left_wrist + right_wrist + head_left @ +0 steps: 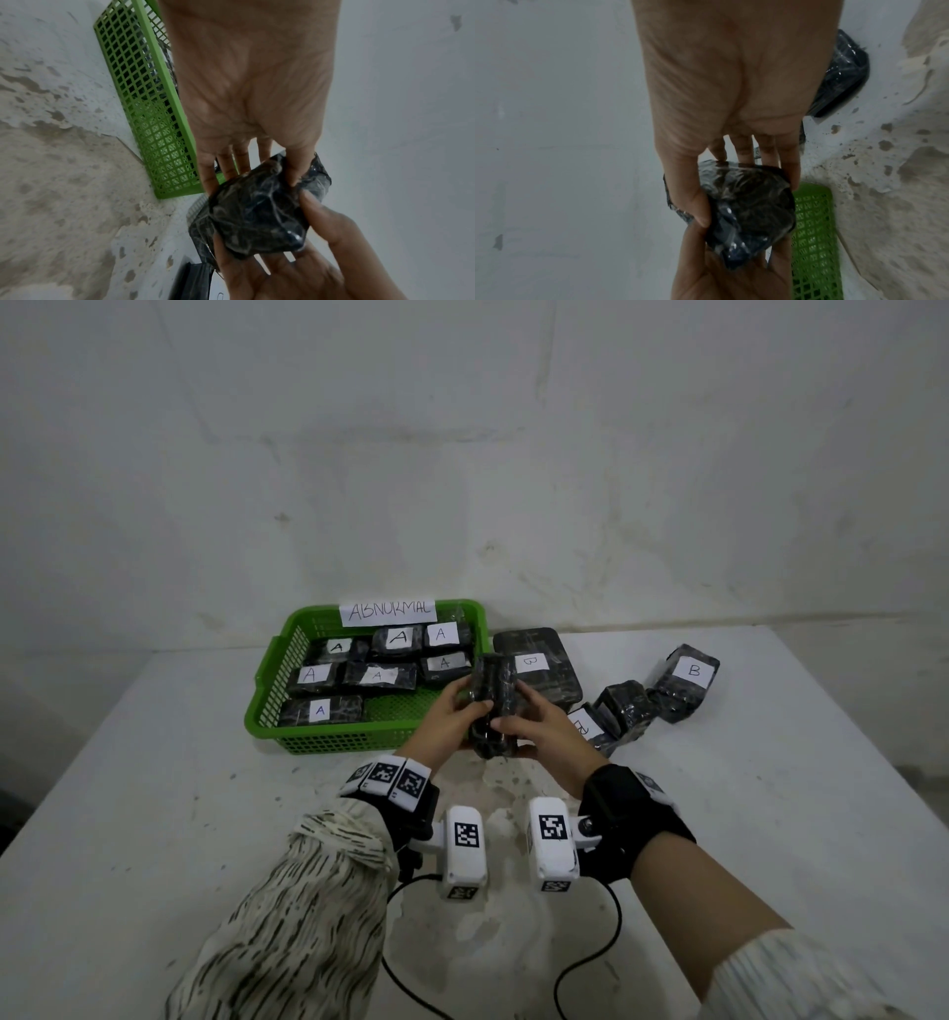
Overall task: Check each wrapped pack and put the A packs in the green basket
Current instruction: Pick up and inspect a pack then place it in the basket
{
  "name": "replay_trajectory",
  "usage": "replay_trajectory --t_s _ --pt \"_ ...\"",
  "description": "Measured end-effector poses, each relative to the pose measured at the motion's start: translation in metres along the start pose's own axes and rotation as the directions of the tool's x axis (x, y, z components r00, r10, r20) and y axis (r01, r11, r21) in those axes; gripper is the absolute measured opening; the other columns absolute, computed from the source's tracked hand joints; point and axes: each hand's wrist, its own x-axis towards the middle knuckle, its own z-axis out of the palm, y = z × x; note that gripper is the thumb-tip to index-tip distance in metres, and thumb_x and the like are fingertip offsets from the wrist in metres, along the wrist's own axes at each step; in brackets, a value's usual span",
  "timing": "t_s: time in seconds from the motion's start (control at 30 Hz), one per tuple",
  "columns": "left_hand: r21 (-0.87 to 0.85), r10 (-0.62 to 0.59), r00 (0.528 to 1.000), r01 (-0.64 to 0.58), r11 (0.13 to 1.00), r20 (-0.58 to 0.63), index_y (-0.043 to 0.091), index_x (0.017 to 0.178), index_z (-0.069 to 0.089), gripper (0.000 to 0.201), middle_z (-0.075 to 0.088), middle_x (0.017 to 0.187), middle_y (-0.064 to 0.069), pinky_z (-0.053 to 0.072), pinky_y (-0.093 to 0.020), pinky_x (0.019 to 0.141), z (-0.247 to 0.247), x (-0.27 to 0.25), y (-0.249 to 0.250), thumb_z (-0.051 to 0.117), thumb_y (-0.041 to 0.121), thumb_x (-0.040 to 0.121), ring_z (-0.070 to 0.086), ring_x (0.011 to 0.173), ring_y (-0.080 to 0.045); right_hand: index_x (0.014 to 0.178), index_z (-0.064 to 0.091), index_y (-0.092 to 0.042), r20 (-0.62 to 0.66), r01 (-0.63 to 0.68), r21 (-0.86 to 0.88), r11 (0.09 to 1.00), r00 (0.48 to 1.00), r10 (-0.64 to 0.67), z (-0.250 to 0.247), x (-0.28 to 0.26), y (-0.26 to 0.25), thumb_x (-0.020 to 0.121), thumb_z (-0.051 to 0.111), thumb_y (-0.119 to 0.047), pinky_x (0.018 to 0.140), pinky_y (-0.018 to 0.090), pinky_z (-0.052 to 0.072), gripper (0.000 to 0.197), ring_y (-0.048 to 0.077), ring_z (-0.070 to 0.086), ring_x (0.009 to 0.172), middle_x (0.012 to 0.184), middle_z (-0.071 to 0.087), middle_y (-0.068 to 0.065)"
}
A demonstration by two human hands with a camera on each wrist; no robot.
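Observation:
Both my hands hold one black plastic-wrapped pack [494, 706] upright above the table, just right of the green basket [328, 741]. My left hand [452, 716] grips its left side and my right hand [534, 726] grips its right side, fingers curled round it. No label shows on the held pack [259, 215] in the left wrist view, and none on the pack [749, 211] in the right wrist view. The basket holds several black packs labelled A [319, 710] and carries a paper sign reading ABNORMAL [388, 610].
Right of the basket lie a large pack labelled B [539, 667], another B pack [688, 680] further right, and smaller packs [616, 706] between them. The white table [154, 788] is stained near my wrists. A wall stands close behind.

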Motion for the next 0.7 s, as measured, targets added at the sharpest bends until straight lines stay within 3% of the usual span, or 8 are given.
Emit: replay_trajectory --t_s 0.13,0.23,0.3,0.37,0.43,0.53,0.63,0.7 --pt "0.011 0.041 0.999 -0.041 0.999 0.002 0.020 0.133 0.034 0.051 0.054 0.121 -0.016 0.054 -0.047 0.081 -0.004 0.002 -0.004 0.056 0.005 0.090 0.056 0.107 -0.030 0.143 0.038 -0.017 -0.007 0.025 0.020 0.999 1.000 -0.025 0.000 0.001 0.003 0.078 0.074 -0.002 0.080 0.029 0.054 0.075 0.024 0.065 0.103 0.119 0.064 0.011" --pt "0.155 0.205 0.978 -0.197 0.968 -0.031 0.029 0.116 0.035 0.052 0.046 0.107 -0.007 0.054 -0.035 0.075 -0.008 0.002 -0.011 0.063 -0.001 0.084 0.051 0.100 -0.024 0.128 0.048 -0.019 -0.079 0.096 0.015 0.995 0.992 -0.094 -0.002 0.000 0.003 0.075 0.077 -0.005 0.073 0.020 0.055 0.062 0.018 0.063 0.105 0.114 0.063 -0.001" --pt "0.240 0.259 0.966 -0.244 0.940 -0.030 0.029 0.109 0.044 0.042 0.042 0.104 -0.007 0.053 -0.029 0.075 -0.008 0.002 -0.012 0.060 -0.001 0.085 0.049 0.095 -0.022 0.127 0.048 -0.018 -0.114 0.125 0.003 0.992 0.986 -0.124 -0.004 0.000 0.004 0.076 0.077 -0.008 0.077 0.021 0.054 0.059 0.014 0.060 0.105 0.114 0.060 -0.002" --pt "0.169 0.182 0.983 -0.178 0.969 -0.014 0.016 0.110 0.049 0.020 0.050 0.097 -0.005 0.053 -0.018 0.063 -0.005 -0.002 -0.006 0.046 0.004 0.095 0.054 0.086 -0.016 0.131 0.048 -0.015 -0.154 0.128 0.018 0.992 0.980 -0.124 -0.005 0.002 0.004 0.081 0.074 -0.015 0.085 0.028 0.054 0.056 0.018 0.059 0.110 0.120 0.059 0.004" --pt "0.039 0.064 0.998 -0.064 0.997 -0.018 0.011 0.112 0.046 0.016 0.056 0.099 -0.005 0.055 -0.023 0.063 -0.004 -0.002 -0.001 0.036 0.015 0.100 0.058 0.088 -0.017 0.126 0.054 -0.019 -0.179 0.139 0.053 0.989 0.975 -0.127 -0.006 0.000 0.003 0.090 0.064 -0.020 0.085 0.030 0.053 0.037 0.019 0.061 0.108 0.120 0.061 0.006" --pt "-0.003 -0.035 0.999 0.035 0.999 0.002 0.008 0.114 0.050 0.036 0.060 0.105 -0.011 0.053 -0.042 0.082 -0.004 0.002 -0.002 0.038 0.038 0.099 0.061 0.097 -0.029 0.113 0.065 -0.022 -0.168 0.169 -0.051 0.984 0.970 -0.175 -0.008 -0.004 -0.001 0.098 0.051 -0.020 0.075 0.024 0.044 0.020 0.009 0.058 0.100 0.115 0.064 0.001" --pt "0.028 -0.035 0.997 0.033 0.999 0.070 0.003 0.108 0.061 0.043 0.066 0.095 -0.016 0.053 -0.037 0.078 -0.004 0.002 -0.006 0.046 0.041 0.095 0.065 0.081 -0.027 0.102 0.066 -0.012 -0.121 0.205 -0.071 0.976 0.970 -0.212 -0.009 -0.006 -0.004 0.093 0.053 0.000 0.068 0.010 0.045 0.020 -0.004 0.061 0.083 0.098 0.065 -0.002" --pt "0.070 -0.020 0.996 0.014 0.997 0.091 -0.004 0.109 0.063 0.049 0.067 0.101 -0.023 0.052 -0.037 0.081 -0.004 0.003 -0.008 0.051 0.040 0.092 0.065 0.084 -0.029 0.090 0.061 -0.014 -0.108 0.217 -0.088 0.972 0.968 -0.226 -0.008 -0.006 -0.004 0.089 0.056 0.007 0.069 0.014 0.049 0.022 0.002 0.062 0.080 0.092 0.062 -0.001"
